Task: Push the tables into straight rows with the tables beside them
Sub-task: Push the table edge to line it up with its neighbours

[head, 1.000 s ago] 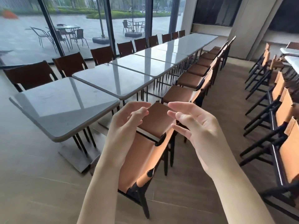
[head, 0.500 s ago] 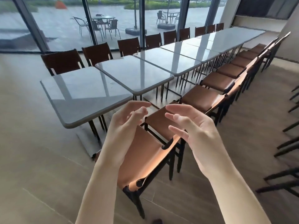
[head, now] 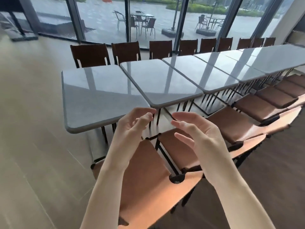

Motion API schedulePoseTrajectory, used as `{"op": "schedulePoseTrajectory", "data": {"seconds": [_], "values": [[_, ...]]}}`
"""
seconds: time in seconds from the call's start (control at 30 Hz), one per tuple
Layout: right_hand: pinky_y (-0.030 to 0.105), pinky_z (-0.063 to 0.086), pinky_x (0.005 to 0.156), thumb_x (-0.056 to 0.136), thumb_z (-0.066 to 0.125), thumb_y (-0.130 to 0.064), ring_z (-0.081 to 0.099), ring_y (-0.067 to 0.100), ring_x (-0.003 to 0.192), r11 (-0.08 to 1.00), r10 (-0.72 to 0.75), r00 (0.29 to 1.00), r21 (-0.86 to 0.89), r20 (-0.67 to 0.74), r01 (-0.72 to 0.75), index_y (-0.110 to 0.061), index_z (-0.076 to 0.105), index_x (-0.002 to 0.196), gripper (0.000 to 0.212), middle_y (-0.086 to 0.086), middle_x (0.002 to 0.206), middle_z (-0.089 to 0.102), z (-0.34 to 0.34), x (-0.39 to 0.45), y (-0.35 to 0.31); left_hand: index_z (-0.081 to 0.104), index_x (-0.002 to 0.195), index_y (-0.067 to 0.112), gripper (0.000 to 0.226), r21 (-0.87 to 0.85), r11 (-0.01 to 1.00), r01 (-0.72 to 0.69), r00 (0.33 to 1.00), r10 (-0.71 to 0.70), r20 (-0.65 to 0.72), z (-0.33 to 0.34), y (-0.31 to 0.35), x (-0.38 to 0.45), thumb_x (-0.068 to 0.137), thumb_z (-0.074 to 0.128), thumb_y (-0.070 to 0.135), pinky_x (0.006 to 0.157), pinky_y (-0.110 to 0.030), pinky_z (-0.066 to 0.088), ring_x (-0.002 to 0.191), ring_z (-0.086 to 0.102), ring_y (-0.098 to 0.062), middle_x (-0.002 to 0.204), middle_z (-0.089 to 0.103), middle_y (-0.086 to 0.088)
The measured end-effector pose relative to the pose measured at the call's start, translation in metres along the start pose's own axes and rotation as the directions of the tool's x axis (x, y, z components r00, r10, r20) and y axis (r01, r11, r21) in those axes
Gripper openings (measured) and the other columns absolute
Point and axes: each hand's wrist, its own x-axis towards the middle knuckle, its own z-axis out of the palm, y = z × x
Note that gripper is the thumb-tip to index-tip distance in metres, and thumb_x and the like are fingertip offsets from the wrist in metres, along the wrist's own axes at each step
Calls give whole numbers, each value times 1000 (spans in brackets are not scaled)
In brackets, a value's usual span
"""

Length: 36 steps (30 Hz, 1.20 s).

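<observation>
Above nearest chair back [head: 148, 176]: left hand [head: 130, 129] and right hand [head: 199, 134] raised, fingers loosely curled, holding nothing, likely readied for push. End table [head: 99, 96] just ahead, sitting askew beside second table [head: 158, 80], row beyond straighter.

Far tables [head: 279, 58] cut off at right edge, perhaps continuing.

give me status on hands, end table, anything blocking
Left hand and right hand open, holding nothing. End table untouched, skewed against next table. Chair stands between hands and table.
</observation>
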Motion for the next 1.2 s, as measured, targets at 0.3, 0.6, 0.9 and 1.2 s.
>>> {"op": "schedulePoseTrajectory", "data": {"seconds": [0.3, 0.6, 0.9, 1.2], "values": [[36, 52, 99, 97, 64, -18, 68, 8, 113, 998, 53, 982, 22, 179, -58, -25, 78, 104, 17, -7, 109, 76, 22, 128, 35, 71, 101, 34, 16, 145, 984, 101, 991, -87, -101, -8, -38, 87, 102, 58, 25, 75, -3, 42, 87, 65, 14, 86, 73, 26], [38, 52, 101, 100, 60, -14, 68, 3, 108, 987, 128, 957, -128, 260, -98, -32, 75, 109, 25, -23, 102, 74, 65, 252, 108, 69, 117, 29, 20, 513, 835, 197, 972, -99, -212, -65, -112, 161, 99, 60, 29, 96, -6, 36, 122, 52, 6, 132, 61, 18], [44, 40, 107, 99, 60, -15, 52, 20, 124, 891, 180, 927, -454, 329, -11, -32, 61, 127, 34, 5, 142, 54, 125, 391, 261, 56, 134, 29, 47, 756, 514, 405, 914, -248, -321, -128, -282, 246, 90, 68, 40, 121, -43, 27, 146, 33, -19, 161, 29, 7], [57, 10, 124, 87, 66, -57, 3, 34, 156, 522, 118, 724, -663, 679, 537, -27, 26, 159, 88, 13, 170, 1, 198, 509, 388, 21, 157, 34, 102, 964, 114, 241, 929, -315, -195, -179, -411, 330, 76, 70, 72, 124, -55, -8, 156, -1, -29, 168, 2, 5]]}}
